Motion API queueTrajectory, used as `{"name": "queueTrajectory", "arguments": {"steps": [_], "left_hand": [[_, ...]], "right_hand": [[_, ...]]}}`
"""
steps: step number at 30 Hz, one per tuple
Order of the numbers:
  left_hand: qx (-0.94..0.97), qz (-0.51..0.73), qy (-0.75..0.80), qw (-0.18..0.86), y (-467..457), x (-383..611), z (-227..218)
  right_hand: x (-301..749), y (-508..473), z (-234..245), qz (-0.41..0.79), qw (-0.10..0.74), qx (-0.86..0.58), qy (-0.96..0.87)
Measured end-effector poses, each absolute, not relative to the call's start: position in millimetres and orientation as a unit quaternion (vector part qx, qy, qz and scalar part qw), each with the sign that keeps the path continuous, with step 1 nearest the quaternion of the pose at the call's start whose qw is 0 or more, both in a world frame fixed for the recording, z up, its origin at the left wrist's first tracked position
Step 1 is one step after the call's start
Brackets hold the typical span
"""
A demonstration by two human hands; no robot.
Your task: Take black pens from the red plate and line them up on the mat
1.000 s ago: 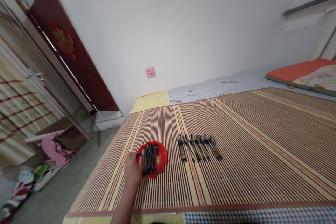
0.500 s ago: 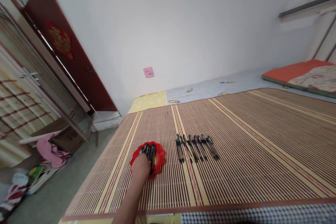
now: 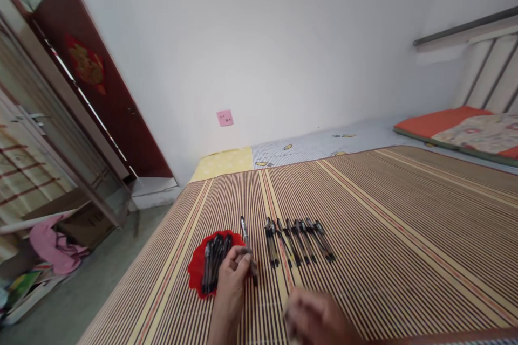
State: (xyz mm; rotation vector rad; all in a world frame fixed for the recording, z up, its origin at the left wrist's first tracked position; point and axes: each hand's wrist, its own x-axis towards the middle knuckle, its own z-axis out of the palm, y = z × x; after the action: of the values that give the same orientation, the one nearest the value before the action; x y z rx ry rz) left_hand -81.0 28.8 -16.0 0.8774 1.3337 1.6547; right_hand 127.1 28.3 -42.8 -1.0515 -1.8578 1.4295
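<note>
My left hand [image 3: 232,276] pinches a pen [image 3: 244,232] with a clear barrel and dark ends, tilted just right of a red scalloped dish [image 3: 196,265]. Inside that dish lies a bundle of black pens [image 3: 214,261], partly hidden behind the hand. To the right, several similar pens [image 3: 299,242] lie side by side in a slanting row on the striped mat. Low in the view, nearer to me than the row, is my right hand [image 3: 318,315]. Its fingers look curled but are smeared by motion, so their grip is unclear.
The striped mat [image 3: 364,215] covers a bed against a white wall bearing a pink note [image 3: 225,117]. An orange and floral cushion [image 3: 457,124] lies at the far right. Beyond the bed's left edge are the floor, a pink cloth [image 3: 56,245] and a cardboard box [image 3: 87,225].
My left hand has moved from the dish to its right side, bringing out a pen. My right hand has come into view from below. The view has shifted slightly.
</note>
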Motion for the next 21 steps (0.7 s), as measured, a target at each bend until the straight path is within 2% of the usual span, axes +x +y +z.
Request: {"name": "queueTrajectory", "arguments": {"steps": [3, 5, 10, 14, 21], "left_hand": [[0.339, 0.670, 0.479, 0.456, 45.6, -52.7, -6.3], [0.340, 0.662, 0.472, 0.474, 56.0, -39.2, -6.4], [0.380, 0.619, 0.486, 0.486, 63.6, -14.3, -41.2], [0.342, 0.638, 0.488, 0.487, 53.4, -2.5, -73.2], [0.310, 0.659, 0.481, 0.488, 49.8, -11.9, -76.8]], "right_hand": [[135.6, 88.2, 5.4, 0.545, 0.476, -0.379, -0.577], [130.2, 114.1, 21.0, 0.525, 0.521, -0.394, -0.545], [98.7, 114.9, -8.2, 0.521, 0.494, -0.409, -0.564], [88.6, 101.1, -37.6, 0.513, 0.469, -0.420, -0.584], [82.4, 103.8, -54.1, 0.517, 0.446, -0.401, -0.611]]}}
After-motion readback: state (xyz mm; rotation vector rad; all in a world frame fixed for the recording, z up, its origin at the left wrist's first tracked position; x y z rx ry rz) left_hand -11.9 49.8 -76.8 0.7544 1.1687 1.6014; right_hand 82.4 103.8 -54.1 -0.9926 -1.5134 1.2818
